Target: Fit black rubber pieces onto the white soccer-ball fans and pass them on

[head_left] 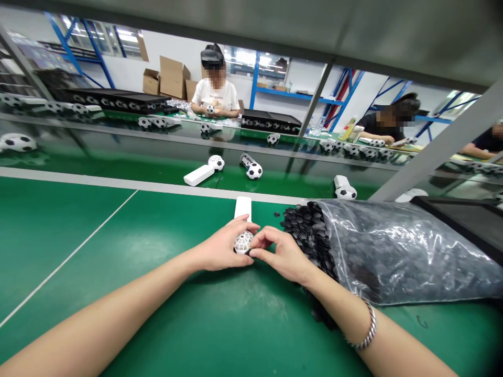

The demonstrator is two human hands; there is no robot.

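1. White gadget (243, 242): sits on or just above the green table (176, 314), left of the clear bag (393, 256), handle pointing away, lattice ball end nearer.
2. Left hand (223, 248): wraps round the ball end, fingers and thumb curved about it, left of the bag.
3. Right hand (285, 254): between gadget and bag, narrow pinch right at the ball's edge. Can't tell if anything's in it, tbh. Twisted silver bracelet (367, 330) on that arm.
4. Loads of black pieces (310, 235) heaped at the bag's left, open end.
5. Beyond the bag: gadgets with black-and-white balls (254, 170) on the shiny green belt (153, 170), plus a person (215, 97) in white, holding a ball piece.
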